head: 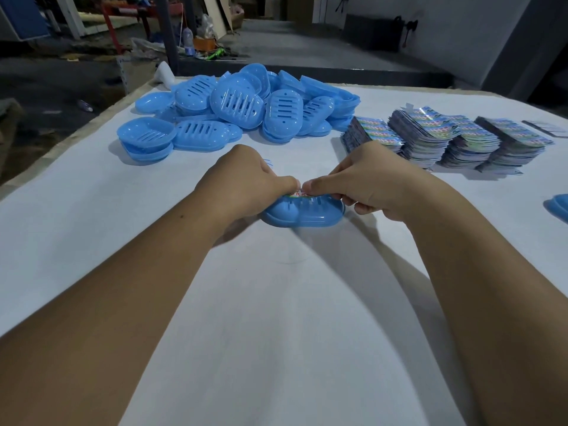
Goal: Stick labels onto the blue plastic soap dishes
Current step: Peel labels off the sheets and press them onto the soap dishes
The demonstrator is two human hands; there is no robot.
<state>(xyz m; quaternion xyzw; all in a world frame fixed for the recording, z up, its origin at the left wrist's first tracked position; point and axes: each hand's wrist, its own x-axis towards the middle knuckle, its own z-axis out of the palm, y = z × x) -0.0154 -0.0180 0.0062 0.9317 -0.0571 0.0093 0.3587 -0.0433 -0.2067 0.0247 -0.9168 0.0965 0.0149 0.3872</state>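
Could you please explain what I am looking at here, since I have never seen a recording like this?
There is no machine: a person wears a camera on the head, looking down at both bare hands. The left hand and right hand hold a blue soap dish on the white table, thumbs pressing a label onto it. Behind lies a pile of dishes; to the right, stacks of labels. One more dish shows at the right edge.

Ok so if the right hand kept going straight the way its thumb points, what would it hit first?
Probably the left hand. The right hand points leftward over the soap dish, and the two thumbs nearly meet above the label.
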